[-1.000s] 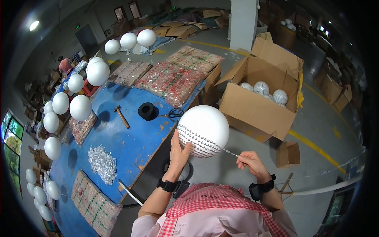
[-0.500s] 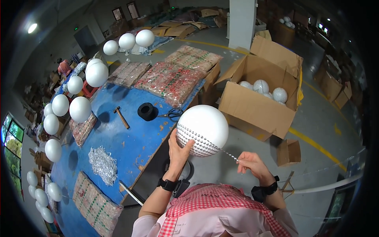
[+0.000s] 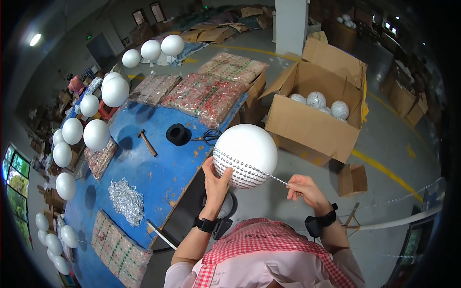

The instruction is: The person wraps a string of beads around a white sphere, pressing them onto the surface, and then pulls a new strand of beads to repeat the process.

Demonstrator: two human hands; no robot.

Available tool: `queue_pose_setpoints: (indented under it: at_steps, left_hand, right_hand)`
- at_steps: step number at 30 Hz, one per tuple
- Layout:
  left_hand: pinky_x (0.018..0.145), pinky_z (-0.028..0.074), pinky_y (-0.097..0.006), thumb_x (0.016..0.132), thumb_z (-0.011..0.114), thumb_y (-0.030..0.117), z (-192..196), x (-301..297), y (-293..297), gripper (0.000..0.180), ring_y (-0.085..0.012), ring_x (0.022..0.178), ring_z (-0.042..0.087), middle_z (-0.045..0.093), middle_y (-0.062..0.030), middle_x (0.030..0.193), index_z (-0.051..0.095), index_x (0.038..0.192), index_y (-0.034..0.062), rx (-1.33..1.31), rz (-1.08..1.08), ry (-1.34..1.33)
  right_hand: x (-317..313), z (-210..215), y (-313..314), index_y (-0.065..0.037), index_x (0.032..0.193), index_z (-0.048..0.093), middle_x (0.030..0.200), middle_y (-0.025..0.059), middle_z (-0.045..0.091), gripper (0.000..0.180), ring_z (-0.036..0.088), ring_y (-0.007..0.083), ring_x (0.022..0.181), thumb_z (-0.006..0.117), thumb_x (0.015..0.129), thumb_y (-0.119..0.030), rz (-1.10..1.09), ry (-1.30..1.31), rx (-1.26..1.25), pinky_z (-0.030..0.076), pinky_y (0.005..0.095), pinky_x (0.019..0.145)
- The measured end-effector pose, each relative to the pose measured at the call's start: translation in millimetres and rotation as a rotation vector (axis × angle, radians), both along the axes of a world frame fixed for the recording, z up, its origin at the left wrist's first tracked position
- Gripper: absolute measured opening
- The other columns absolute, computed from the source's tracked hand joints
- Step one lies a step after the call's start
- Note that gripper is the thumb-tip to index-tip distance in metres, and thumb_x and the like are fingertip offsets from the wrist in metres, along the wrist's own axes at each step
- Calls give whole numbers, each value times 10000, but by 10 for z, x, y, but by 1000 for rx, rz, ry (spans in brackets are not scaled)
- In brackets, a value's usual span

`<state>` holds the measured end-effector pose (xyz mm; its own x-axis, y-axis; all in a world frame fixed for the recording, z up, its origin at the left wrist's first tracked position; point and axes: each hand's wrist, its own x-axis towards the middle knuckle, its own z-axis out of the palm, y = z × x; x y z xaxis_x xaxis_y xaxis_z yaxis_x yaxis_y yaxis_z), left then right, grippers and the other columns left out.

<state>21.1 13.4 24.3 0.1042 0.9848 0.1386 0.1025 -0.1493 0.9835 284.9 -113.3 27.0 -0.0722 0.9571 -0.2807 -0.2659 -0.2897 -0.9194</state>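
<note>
Beside the blue table (image 3: 158,163), the left hand (image 3: 216,180) cups the white ball (image 3: 245,156); the right hand's (image 3: 305,188) grip pinches its bead string (image 3: 273,176).

White ball (image 3: 246,151), silver beaded rows low on it; beside it blue table (image 3: 158,168), brown cardboard box (image 3: 312,125), red-white checked collar (image 3: 273,240).
</note>
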Motion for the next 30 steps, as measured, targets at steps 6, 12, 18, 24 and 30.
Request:
queue_pose_setpoints:
  at_steps: [6,12,18,24,30]
  left_hand:
    - [975,383,-366,821,673,155,-6,9,-10,634,-270,1146,481,473,-216,1231,293,1300,-11,-1,-15,-45]
    - [976,381,-375,830,658,141,24,4,-26,595,-278,1161,465,449,-209,1248,315,1292,-9,-24,-18,-19]
    - [983,385,-386,880,599,191,51,-8,-44,549,-285,1182,455,408,-213,1295,306,1316,32,-22,-2,58]
    - [966,390,-359,919,560,219,69,-8,-51,499,-247,1145,475,453,-201,1253,314,1314,40,-7,-32,36]
    - [999,354,-367,938,508,185,83,-43,-24,456,-264,1195,449,453,-198,1285,337,1329,25,-62,-65,96]
  right_hand:
    - [-40,16,-12,-5,868,588,677,96,643,120,587,110,557,582,890,-123,67,-27,36,460,199,535]
    - [-60,75,-117,-26,871,606,690,73,655,110,569,73,555,599,882,-136,100,35,75,431,180,525]
    - [-53,-104,27,-38,867,598,693,59,654,146,557,60,545,580,904,-178,-5,-47,44,421,173,507]
    - [-85,-229,182,-42,850,589,688,56,649,170,550,60,536,587,904,-203,-17,-92,-12,421,177,500]
    - [-162,-264,233,-47,818,591,671,56,644,175,558,70,548,612,889,-206,-40,-119,-8,426,183,504]
